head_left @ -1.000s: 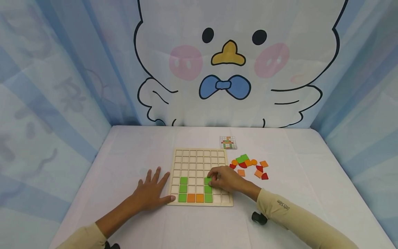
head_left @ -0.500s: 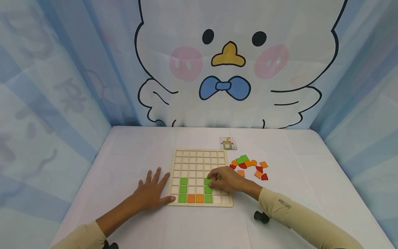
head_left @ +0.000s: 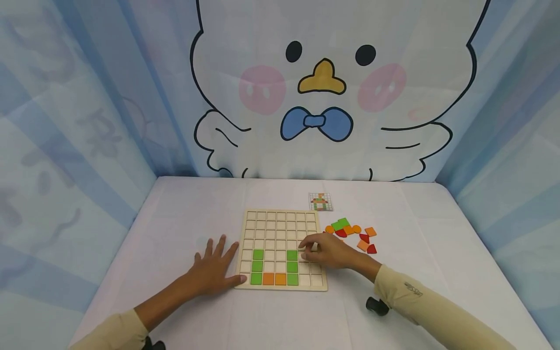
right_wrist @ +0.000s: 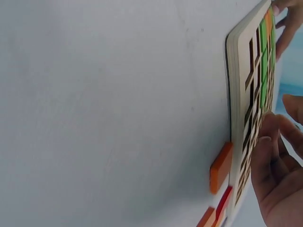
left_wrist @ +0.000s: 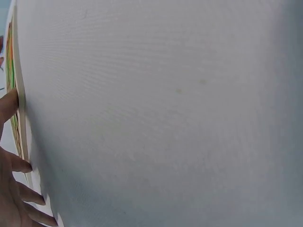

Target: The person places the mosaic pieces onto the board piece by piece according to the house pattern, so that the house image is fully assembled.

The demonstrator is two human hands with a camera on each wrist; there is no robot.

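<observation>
A wooden grid board (head_left: 280, 226) lies flat on the table. Green square tiles fill a left column (head_left: 257, 266) and a right column (head_left: 292, 266), with two orange tiles (head_left: 269, 279) between their bottom ends. My left hand (head_left: 210, 272) is spread on the table at the board's left side, its thumb on the lower-left corner. Over the board's right part, just right of the top green tile, hovers my right hand (head_left: 330, 250). Its fingers are loosely bent, and the right wrist view shows nothing between the fingertips. The hand hides some cells and part of the loose pieces.
Loose pieces lie right of the board: green tiles (head_left: 343, 222), an orange disc (head_left: 356, 229), orange squares (head_left: 370, 232) and red pieces (head_left: 371, 249). One orange tile (right_wrist: 220, 168) sits close beside the board's edge. A small patterned card (head_left: 321, 201) lies behind the board.
My right hand has drawn back to the right, off the top green tile of the right column, leaving that tile in its cell. My left hand has stayed put.
</observation>
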